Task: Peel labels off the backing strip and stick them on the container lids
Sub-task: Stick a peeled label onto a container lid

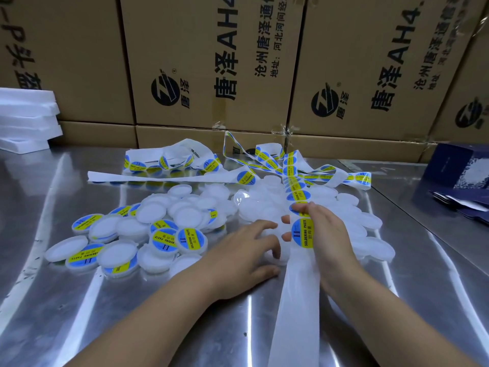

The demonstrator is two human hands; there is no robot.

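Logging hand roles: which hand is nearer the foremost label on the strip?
Right. The right hand grips the strip at that label; the left hand rests on bare lids just to its left.

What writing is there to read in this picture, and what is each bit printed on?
"SOLDERING PASTE", "II", "助焊膏": round label on the backing strip, and labelled lids.
"唐泽AH4": cardboard boxes, cut off at the top.
"沧州唐泽通信", "地址:河北河间经济": same boxes, cut off.
"唐泽": beside the box logo.
Dark blue box: print too blurred to read.
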